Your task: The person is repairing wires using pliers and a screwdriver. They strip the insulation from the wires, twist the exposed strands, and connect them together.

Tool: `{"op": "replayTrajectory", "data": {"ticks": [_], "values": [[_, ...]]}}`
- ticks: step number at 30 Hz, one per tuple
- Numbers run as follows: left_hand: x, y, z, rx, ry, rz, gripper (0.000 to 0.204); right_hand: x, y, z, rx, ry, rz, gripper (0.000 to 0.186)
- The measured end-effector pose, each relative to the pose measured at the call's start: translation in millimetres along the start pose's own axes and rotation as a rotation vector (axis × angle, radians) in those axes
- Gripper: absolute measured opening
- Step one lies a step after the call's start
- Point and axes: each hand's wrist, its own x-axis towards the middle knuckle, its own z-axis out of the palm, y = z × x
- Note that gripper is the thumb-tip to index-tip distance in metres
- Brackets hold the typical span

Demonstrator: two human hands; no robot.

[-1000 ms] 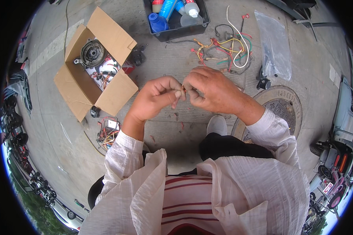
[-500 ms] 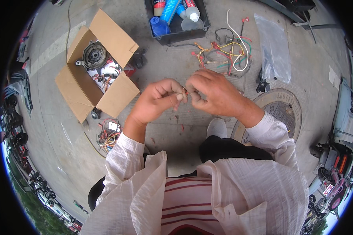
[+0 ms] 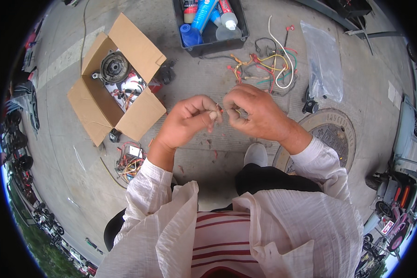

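Observation:
My left hand (image 3: pixel 190 118) is closed, with thumb and fingertips pinching a small red-and-copper-coloured piece (image 3: pixel 219 110) that looks like a wire end. Its exact kind is too small to tell. Just right of it, a little apart, my right hand (image 3: pixel 259 113) has its fingers curled and thumb pressed in. Whatever lies in that pinch is mostly hidden. Small red scraps (image 3: pixel 215 154) lie on the ground below my hands. Beyond my right hand spreads a loose bunch of coloured wires (image 3: pixel 264 67), with red, yellow, green and white strands.
An opened cardboard box (image 3: pixel 95 99) with a round metal part (image 3: pixel 114 67) stands at the left. Behind sits a black bin (image 3: pixel 217 47) of bottles and tubes. A clear plastic bag (image 3: pixel 324 65) and manhole cover (image 3: pixel 329 139) are at the right, a wire tangle (image 3: pixel 129 162) near left.
My right hand has drawn slightly to the right, so the gap between my hands is wider. The left hand keeps its pinch on the small piece.

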Motion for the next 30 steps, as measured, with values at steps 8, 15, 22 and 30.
{"op": "replayTrajectory", "data": {"ticks": [8,15,22,30], "values": [[1.5,-1.3,-2.4,-0.047,0.033,0.011,0.008,-0.2,-4.5,2.2,0.048,0.001,0.089,0.016],[1.3,-1.1,-1.7,-0.019,0.014,0.016,0.007,-0.9,-4.8,2.5,0.063,-0.020,0.104,0.013],[-2.2,-0.5,-3.4,-0.068,-0.062,-0.017,0.006,1.1,-5.8,0.1,0.043,-0.084,0.041,0.018],[-2.0,-4.8,-6.3,-0.148,-0.103,-0.056,0.007,-2.0,-3.2,4.2,0.095,-0.115,0.058,0.018]]}}
